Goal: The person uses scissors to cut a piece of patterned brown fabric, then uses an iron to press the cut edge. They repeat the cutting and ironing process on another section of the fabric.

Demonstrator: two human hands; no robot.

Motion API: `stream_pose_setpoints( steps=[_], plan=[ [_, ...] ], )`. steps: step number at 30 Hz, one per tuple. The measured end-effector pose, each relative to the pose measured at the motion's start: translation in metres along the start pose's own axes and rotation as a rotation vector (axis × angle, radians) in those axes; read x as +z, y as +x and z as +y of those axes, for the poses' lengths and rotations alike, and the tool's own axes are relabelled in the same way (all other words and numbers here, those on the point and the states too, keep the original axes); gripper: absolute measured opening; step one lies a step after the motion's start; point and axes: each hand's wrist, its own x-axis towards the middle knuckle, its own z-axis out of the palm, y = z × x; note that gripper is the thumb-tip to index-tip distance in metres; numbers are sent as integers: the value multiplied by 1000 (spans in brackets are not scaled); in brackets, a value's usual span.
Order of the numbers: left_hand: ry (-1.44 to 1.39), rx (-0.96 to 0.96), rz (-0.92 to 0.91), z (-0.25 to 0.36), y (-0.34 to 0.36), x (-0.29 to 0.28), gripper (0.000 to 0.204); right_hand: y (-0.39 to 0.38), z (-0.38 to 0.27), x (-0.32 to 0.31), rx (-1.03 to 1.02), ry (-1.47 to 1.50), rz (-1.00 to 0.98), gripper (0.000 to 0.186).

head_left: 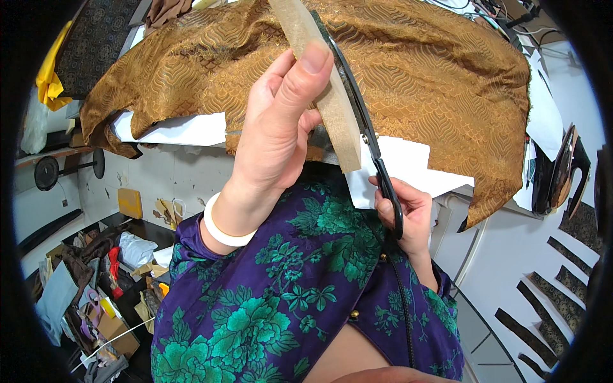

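My left hand (271, 121), with a white bangle (223, 223) at its wrist, pinches a long beige strip of material (340, 124) between thumb and fingers, raised above the table. A dark edge shows along the strip's upper right side. Black-handled scissors (378, 159) are in my right hand (412, 207), fingers wrapped at the handle loops. Their long blades lie along the strip's right edge, pointing away from me; how far apart the blades stand I cannot tell. Beneath both hands spreads golden-brown patterned fabric (440, 83), with white paper (402, 159) by the near table edge.
An iron (562, 172) stands at the right, above several dark patterned fabric pieces (543, 313). Cables (536, 29) lie at the far right. Yellow cloth (51, 70) hangs at the far left, and mixed scraps and bags (96, 287) pile up at the lower left.
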Motion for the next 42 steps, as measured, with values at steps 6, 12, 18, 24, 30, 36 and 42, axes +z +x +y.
stream_pose_setpoints(
  steps=[6, 12, 18, 24, 30, 36, 42],
  plan=[
    [-3, 1, 2, 0, 0, 1, 59, -1, 1, 0, -1, -9, 12, 43],
    [16, 7, 8, 0, 0, 0, 56, -1, 1, 0, 6, -6, 16, 42],
    [8, -13, 6, 0, 0, -1, 54, -1, 0, 2, 9, -6, 27, 42],
    [10, -13, 7, 1, 0, -2, 53, -1, 1, 1, 12, -14, 27, 42],
    [5, -12, 11, 0, -1, -2, 54, -1, 3, 2, 14, 5, 31, 42],
    [4, -34, 0, 0, -4, 5, 58, 2, 1, 0, -12, 19, -13, 42],
    [56, -78, -60, -8, -10, 3, 60, 6, 1, 2, -22, 38, 16, 44]
  ],
)
